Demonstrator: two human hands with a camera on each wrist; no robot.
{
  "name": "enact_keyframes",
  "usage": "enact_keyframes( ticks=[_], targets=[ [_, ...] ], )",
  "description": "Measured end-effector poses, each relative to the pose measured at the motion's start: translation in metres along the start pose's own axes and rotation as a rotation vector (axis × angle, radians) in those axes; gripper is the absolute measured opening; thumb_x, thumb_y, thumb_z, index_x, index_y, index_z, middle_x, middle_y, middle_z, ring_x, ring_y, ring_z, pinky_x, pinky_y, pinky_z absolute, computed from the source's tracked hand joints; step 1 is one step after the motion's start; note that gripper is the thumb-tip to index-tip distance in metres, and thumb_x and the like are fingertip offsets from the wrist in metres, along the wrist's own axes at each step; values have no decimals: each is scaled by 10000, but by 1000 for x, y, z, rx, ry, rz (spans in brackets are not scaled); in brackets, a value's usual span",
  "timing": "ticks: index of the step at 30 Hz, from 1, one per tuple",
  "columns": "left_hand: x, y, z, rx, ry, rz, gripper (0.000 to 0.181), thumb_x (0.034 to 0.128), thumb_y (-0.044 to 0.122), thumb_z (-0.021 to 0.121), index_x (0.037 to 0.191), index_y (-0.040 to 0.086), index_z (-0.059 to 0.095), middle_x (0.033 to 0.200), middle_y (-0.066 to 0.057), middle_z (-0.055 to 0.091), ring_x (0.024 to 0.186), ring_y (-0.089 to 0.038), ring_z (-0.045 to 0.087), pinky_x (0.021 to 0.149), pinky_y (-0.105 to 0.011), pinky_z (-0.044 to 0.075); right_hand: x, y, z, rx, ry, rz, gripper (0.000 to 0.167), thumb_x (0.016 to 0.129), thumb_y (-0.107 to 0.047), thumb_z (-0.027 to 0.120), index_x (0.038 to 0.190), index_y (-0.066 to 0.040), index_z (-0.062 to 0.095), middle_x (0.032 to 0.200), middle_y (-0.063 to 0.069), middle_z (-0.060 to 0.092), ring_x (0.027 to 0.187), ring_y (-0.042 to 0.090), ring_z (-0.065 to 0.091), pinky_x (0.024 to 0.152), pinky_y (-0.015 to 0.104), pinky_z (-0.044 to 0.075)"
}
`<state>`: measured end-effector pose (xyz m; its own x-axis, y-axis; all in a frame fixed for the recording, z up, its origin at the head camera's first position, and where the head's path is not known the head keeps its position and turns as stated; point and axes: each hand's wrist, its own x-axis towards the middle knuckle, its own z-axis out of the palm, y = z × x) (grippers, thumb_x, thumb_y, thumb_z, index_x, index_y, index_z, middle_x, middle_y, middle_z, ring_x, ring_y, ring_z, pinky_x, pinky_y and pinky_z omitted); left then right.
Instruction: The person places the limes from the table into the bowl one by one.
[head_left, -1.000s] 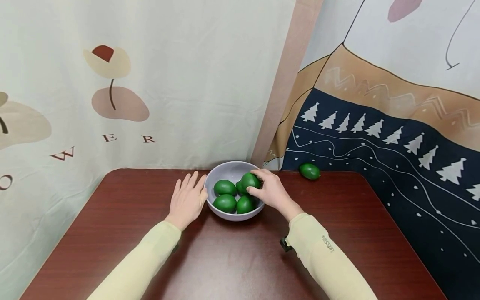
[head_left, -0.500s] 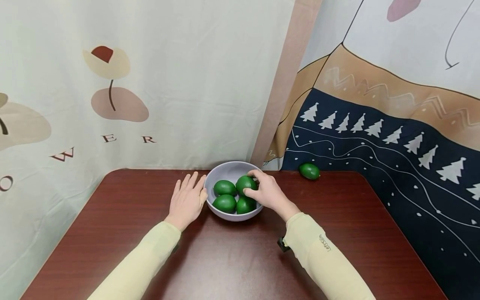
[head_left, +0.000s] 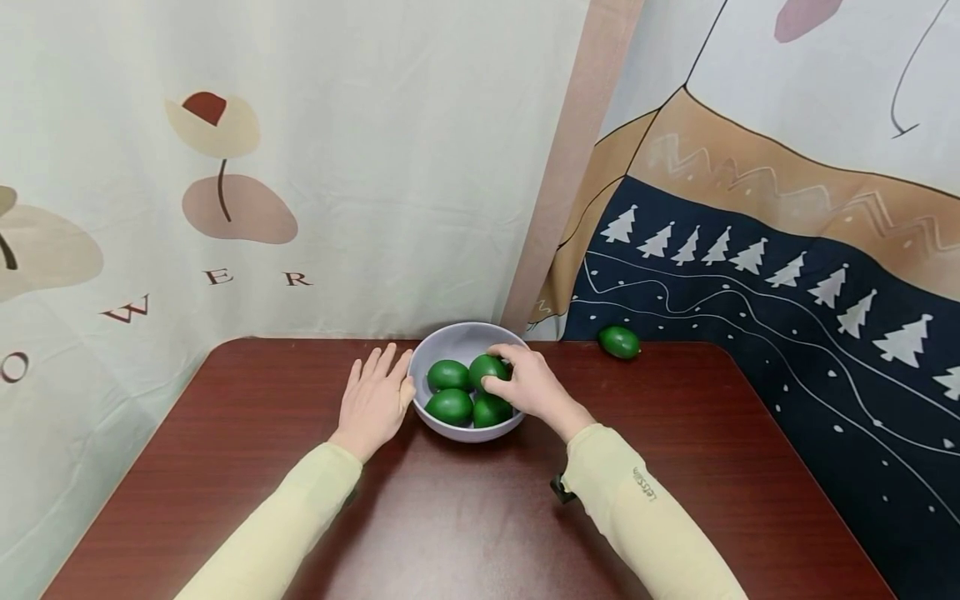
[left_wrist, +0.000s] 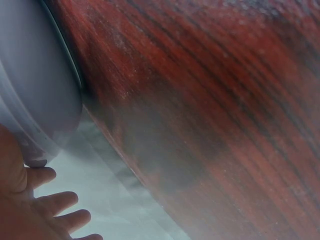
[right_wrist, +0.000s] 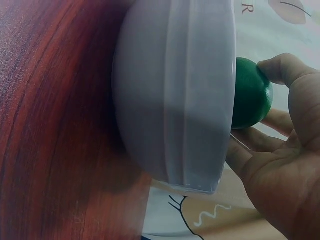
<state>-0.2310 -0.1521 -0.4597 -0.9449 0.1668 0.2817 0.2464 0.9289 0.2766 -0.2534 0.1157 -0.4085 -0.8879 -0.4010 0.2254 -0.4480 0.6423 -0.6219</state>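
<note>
A pale grey-purple bowl (head_left: 456, 335) stands near the table's back edge with several green limes in it. My right hand (head_left: 534, 385) reaches over the bowl's right rim and holds a lime (head_left: 486, 372) between thumb and fingers. In the right wrist view that lime (right_wrist: 252, 95) shows partly above the rim, its lower part hidden by the bowl wall. Two limes lie on the bowl's left side, and a lime (head_left: 491, 410) sits in front of the held one. Against the bowl's left side rests my left hand (head_left: 375, 402), its fingers straight, touching the outer wall.
Another lime (head_left: 619, 342) lies on the dark red wooden table (head_left: 480, 517) at the back right, by the edge. Printed curtains (head_left: 390, 183) hang right behind the table and along its right side.
My right hand has moved left and slightly down into the bowl with its lime, covering the lime that showed behind it. My left hand and the other limes have kept their places.
</note>
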Motion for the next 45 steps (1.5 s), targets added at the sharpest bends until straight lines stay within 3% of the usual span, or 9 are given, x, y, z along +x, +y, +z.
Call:
enact_keyframes(
  ticks=[10,15,23,34,45],
  targets=[
    [0,1,-1,4,0,-7,527,1056,284,423,1532,71,496,1603,-226,409,1506,-444,320,1220,-634,219,4,-2,6,-49,-39,12,437,883,-216,705,1284,-45,692,1249,127,702,1080,262,632,935,414,545],
    [0,1,-1,1,-2,-6,527,1058,283,423,1535,72,491,1606,-228,402,1509,-446,312,1225,-634,201,6,-4,9,-85,-51,4,437,884,-227,701,1279,-41,689,1221,135,702,1089,275,620,1049,481,445],
    [0,1,0,3,-1,-2,522,1062,282,423,1535,73,492,1609,-227,398,1508,-445,313,1226,-634,198,9,-8,16,-137,-53,20,453,882,-245,717,1289,-48,684,1189,146,692,1042,268,625,917,425,539],
    [0,1,0,8,0,-2,519,1065,282,422,1535,74,492,1608,-227,400,1508,-445,314,1222,-637,212,9,-9,25,-135,-68,56,512,935,-254,755,1370,-17,626,1351,185,615,1196,319,606,1015,446,523],
    [0,1,0,0,3,-2,522,1060,282,420,1534,79,494,1608,-222,402,1510,-442,312,1226,-634,201,8,-6,30,-125,-51,19,516,917,-237,796,1370,-42,644,1344,161,601,1212,315,602,1036,442,515]
  ],
)
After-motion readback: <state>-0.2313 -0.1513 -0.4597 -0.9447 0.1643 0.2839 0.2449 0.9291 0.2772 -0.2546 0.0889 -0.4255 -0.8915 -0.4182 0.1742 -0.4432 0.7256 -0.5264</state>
